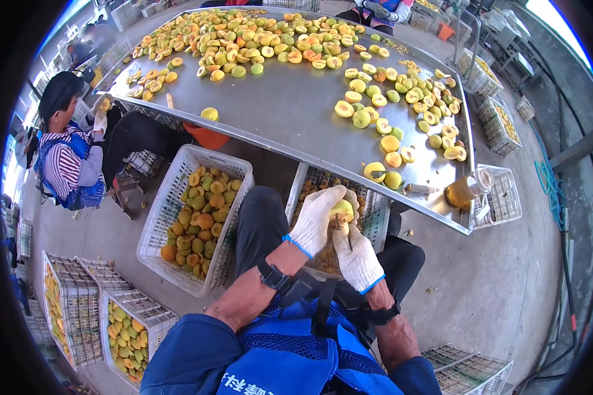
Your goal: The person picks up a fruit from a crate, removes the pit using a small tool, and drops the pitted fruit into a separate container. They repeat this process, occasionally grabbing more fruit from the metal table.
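Note:
In a white knit glove with blue trim, my left hand [318, 214] is wrapped round a yellow-green peach [342, 210] above a crate between my knees. My right hand [358, 258], gloved the same way, is closed just below the peach, its fingertips against the fruit's underside. A small brownish piece shows at those fingertips; I cannot make out whether it is a tool or a pit. Just beyond my hands, on the table edge, a knife [416, 188] lies by cut peach halves [392, 180]. Below, the crate [375, 220] holds brownish bits, partly hidden by my hands.
A steel table [277, 108] with a raised rim carries many halved peaches. A jar [468, 189] of amber liquid stands at its right corner. Left of my leg is a white crate [244, 172] of peaches. A co-worker [72, 145] sits at left. More crates [155, 316] stand behind.

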Available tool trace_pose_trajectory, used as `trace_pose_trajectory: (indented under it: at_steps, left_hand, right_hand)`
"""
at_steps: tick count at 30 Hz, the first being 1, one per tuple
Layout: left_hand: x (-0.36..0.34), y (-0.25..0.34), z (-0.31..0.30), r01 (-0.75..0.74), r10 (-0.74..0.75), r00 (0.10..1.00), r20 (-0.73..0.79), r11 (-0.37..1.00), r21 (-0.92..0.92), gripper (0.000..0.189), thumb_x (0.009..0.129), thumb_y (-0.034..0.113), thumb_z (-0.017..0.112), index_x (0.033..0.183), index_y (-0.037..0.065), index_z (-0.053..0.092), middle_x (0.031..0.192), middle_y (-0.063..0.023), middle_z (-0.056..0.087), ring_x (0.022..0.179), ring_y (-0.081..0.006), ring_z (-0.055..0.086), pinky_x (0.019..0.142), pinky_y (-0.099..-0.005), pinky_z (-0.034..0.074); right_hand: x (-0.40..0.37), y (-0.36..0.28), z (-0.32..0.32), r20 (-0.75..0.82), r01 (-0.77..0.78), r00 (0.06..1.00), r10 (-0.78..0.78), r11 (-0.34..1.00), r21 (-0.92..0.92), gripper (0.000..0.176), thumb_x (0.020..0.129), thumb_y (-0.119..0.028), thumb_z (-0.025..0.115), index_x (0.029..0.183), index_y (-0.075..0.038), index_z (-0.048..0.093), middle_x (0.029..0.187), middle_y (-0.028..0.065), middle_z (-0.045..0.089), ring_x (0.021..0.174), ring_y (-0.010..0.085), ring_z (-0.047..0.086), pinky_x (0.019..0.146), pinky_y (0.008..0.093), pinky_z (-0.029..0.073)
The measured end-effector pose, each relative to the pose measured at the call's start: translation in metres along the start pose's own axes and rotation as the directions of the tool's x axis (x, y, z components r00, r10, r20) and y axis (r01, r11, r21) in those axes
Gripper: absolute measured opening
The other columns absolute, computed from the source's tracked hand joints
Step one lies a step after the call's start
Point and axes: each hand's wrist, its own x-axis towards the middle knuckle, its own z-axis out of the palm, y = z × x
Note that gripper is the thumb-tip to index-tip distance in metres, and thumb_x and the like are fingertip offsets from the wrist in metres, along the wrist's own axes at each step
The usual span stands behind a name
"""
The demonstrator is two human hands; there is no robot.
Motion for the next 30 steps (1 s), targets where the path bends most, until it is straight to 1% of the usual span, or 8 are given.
trace_pose_trajectory:
  at_steps: [5, 7, 9, 10, 12, 18, 26, 30]
  left_hand:
    - [-0.003, 0.014, 0.006, 0.011, -0.023, 0.998, 0.052, 0.977, 0.213, 0.029, 0.097, 0.027, 0.062, 0.088, 0.000, 0.071, 0.080, -0.0079, 0.070, 0.069, -0.0163, 0.066, 0.063, -0.0287, 0.053]
    - [-0.002, 0.017, 0.008, 0.008, -0.021, 0.998, 0.053, 0.970, 0.243, 0.030, 0.096, 0.026, 0.061, 0.086, 0.000, 0.071, 0.079, -0.0076, 0.069, 0.069, -0.0153, 0.065, 0.062, -0.0278, 0.052]
    - [-0.002, 0.019, 0.009, -0.013, -0.018, 0.995, 0.102, 0.956, 0.292, 0.033, 0.094, 0.030, 0.064, 0.093, -0.002, 0.070, 0.082, -0.0104, 0.070, 0.071, -0.0197, 0.067, 0.064, -0.0305, 0.053]
    - [-0.003, 0.017, 0.011, -0.014, -0.017, 0.994, 0.104, 0.956, 0.294, 0.033, 0.094, 0.030, 0.064, 0.093, -0.002, 0.070, 0.082, -0.0104, 0.070, 0.071, -0.0197, 0.067, 0.064, -0.0305, 0.053]
    - [-0.003, 0.010, 0.016, -0.022, 0.024, 1.000, -0.005, 0.965, 0.263, 0.032, 0.095, 0.028, 0.061, 0.094, -0.003, 0.069, 0.083, -0.0111, 0.070, 0.071, -0.0204, 0.067, 0.066, -0.0315, 0.054]
    - [-0.015, 0.005, 0.022, -0.178, 0.177, 0.983, 0.046, 0.984, 0.025, 0.028, 0.101, 0.021, 0.053, 0.095, -0.002, 0.069, 0.086, -0.0103, 0.070, 0.076, -0.0178, 0.066, 0.072, -0.0305, 0.055]
    - [-0.019, 0.006, 0.023, -0.329, 0.315, 0.941, 0.128, 0.937, 0.114, 0.033, 0.100, 0.030, 0.060, 0.098, -0.002, 0.069, 0.095, -0.0137, 0.072, 0.082, -0.0235, 0.070, 0.077, -0.0359, 0.057]
    - [-0.027, 0.009, 0.031, -0.333, 0.318, 0.936, 0.148, 0.939, 0.084, 0.036, 0.100, 0.032, 0.060, 0.099, -0.002, 0.069, 0.096, -0.0141, 0.072, 0.083, -0.0238, 0.070, 0.077, -0.0356, 0.057]
  right_hand:
    - [-0.005, 0.007, 0.003, -0.009, -0.003, 1.000, 0.003, 1.000, -0.009, 0.028, 0.102, -0.024, 0.054, 0.110, 0.002, 0.058, 0.085, 0.0331, 0.065, 0.089, 0.0530, 0.063, 0.069, 0.0536, 0.049]
    - [-0.004, 0.013, 0.004, 0.095, -0.106, 0.992, 0.084, 0.962, 0.253, 0.029, 0.103, -0.025, 0.053, 0.112, 0.002, 0.058, 0.085, 0.0333, 0.065, 0.090, 0.0531, 0.062, 0.069, 0.0538, 0.050]
    - [-0.006, 0.003, 0.003, 0.022, -0.049, 0.999, 0.047, 0.991, 0.128, 0.029, 0.103, -0.024, 0.053, 0.113, 0.003, 0.058, 0.086, 0.0333, 0.065, 0.091, 0.0532, 0.062, 0.070, 0.0539, 0.050]
    - [-0.007, -0.002, 0.002, -0.048, 0.000, 0.999, 0.000, 1.000, -0.001, 0.029, 0.104, -0.024, 0.052, 0.114, 0.003, 0.058, 0.087, 0.0332, 0.065, 0.092, 0.0533, 0.062, 0.070, 0.0540, 0.050]
    - [-0.007, 0.003, 0.004, -0.058, 0.016, 0.998, -0.016, 1.000, 0.003, 0.029, 0.104, -0.024, 0.052, 0.114, 0.002, 0.058, 0.088, 0.0330, 0.065, 0.092, 0.0534, 0.062, 0.070, 0.0542, 0.050]
    - [-0.003, 0.001, -0.005, -0.071, 0.136, 0.988, -0.135, 0.991, 0.011, 0.021, 0.100, -0.014, 0.054, 0.111, 0.004, 0.057, 0.082, 0.0303, 0.065, 0.085, 0.0529, 0.062, 0.063, 0.0497, 0.049]
    - [-0.005, -0.016, -0.021, 0.006, 0.183, 0.983, -0.184, 0.978, 0.100, 0.020, 0.100, -0.013, 0.053, 0.111, 0.003, 0.058, 0.086, 0.0294, 0.066, 0.086, 0.0520, 0.062, 0.066, 0.0472, 0.050]
    - [-0.010, -0.021, -0.021, -0.009, 0.147, 0.989, -0.147, 0.984, 0.096, 0.022, 0.102, -0.015, 0.052, 0.113, 0.003, 0.058, 0.085, 0.0261, 0.066, 0.078, 0.0432, 0.063, 0.069, 0.0436, 0.050]
